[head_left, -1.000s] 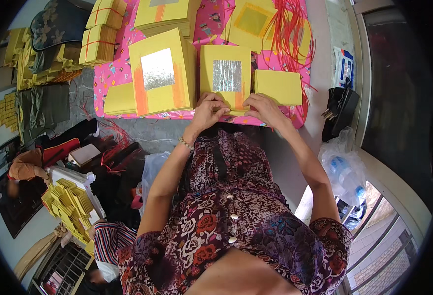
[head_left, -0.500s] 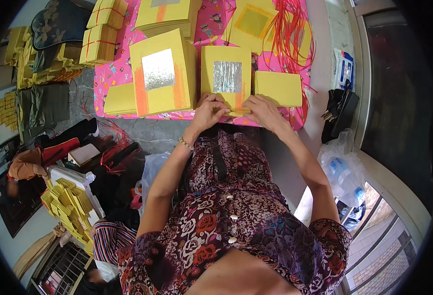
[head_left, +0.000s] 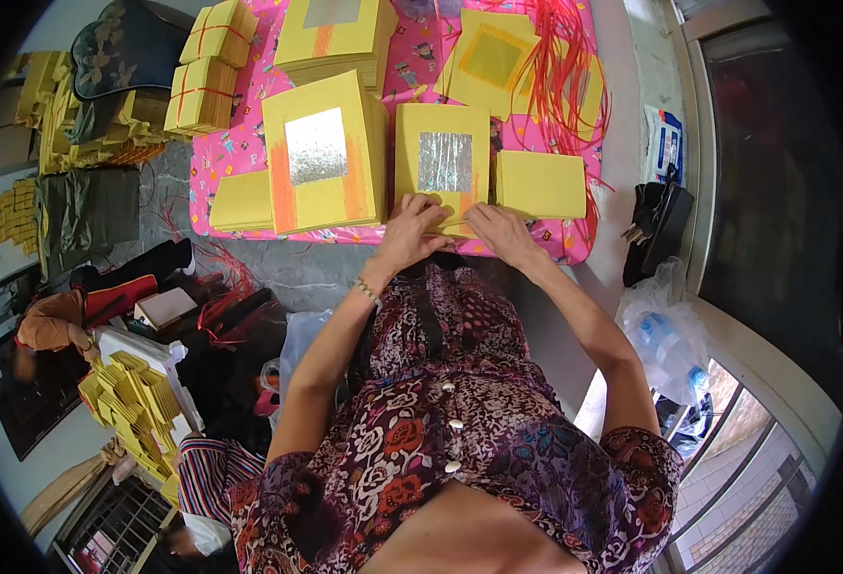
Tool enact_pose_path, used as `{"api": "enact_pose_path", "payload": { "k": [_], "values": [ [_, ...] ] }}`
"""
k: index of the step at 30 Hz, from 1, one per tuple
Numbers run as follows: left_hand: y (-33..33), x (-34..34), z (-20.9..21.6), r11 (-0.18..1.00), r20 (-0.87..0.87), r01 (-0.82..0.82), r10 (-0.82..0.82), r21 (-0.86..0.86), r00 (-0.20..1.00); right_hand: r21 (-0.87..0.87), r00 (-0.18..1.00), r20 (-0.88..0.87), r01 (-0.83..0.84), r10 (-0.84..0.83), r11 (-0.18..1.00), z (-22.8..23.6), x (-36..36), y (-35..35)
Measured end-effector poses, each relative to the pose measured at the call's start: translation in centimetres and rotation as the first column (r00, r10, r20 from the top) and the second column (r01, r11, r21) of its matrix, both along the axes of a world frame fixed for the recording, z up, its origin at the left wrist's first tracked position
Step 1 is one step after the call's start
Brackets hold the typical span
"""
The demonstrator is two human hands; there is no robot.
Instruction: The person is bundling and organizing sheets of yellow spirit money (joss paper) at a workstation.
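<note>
while a red-tied bundle [head_left: 199,103] sat far left on the pink-covered bench [head_left: 245,158], a low folded stack [head_left: 241,203] and a taller silver-squared stack [head_left: 356,182] stood nearer the hands. next came the left hand [head_left: 412,232], fingers curled narrowly at the near-left edge of the yellow paper [head_left: 444,163] (whether it truly pinched, i could not tell). that paper lay by the bench's near edge, silver square up; it looked light, stiff enough to crease yet easily torn, best taken by its plain margins, since the shiny patch might scuff. the right hand [head_left: 502,232] rested bent fingers at the near-right edge, its grip likewise unclear. beside it lay a plain yellow stack [head_left: 541,186], with red strings [head_left: 555,96] beyond.
</note>
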State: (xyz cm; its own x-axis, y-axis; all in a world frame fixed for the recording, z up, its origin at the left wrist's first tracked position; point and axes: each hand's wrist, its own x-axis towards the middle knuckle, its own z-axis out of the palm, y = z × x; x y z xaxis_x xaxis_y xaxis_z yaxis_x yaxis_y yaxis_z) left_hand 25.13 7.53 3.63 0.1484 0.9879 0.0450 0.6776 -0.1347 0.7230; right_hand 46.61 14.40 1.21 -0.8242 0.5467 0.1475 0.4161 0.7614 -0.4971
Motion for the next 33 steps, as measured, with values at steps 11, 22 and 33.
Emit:
{"api": "enact_pose_path", "payload": {
  "k": [11, 22, 33],
  "values": [
    [1.7, 0.5, -0.2, 0.996, -0.293, 0.040, -0.013, 0.085, 0.956, -0.058, 0.992, -0.070, 0.098, -0.102, 0.994, 1.1, -0.8, 0.7],
    [1.0, 2.8, 1.7, 0.942, -0.249, -0.084, 0.171, 0.326, 0.953, -0.289, 0.974, -0.126, 0.143, -0.186, 0.946, 2.7, -2.2, 8.8],
    [6.5, 1.7, -0.5, 0.984, -0.338, -0.079, 0.129, 0.158, 0.932, -0.296, 0.950, 0.016, 0.303, -0.312, 0.906, 0.6, -5.2, 15.8]
  ]
}}
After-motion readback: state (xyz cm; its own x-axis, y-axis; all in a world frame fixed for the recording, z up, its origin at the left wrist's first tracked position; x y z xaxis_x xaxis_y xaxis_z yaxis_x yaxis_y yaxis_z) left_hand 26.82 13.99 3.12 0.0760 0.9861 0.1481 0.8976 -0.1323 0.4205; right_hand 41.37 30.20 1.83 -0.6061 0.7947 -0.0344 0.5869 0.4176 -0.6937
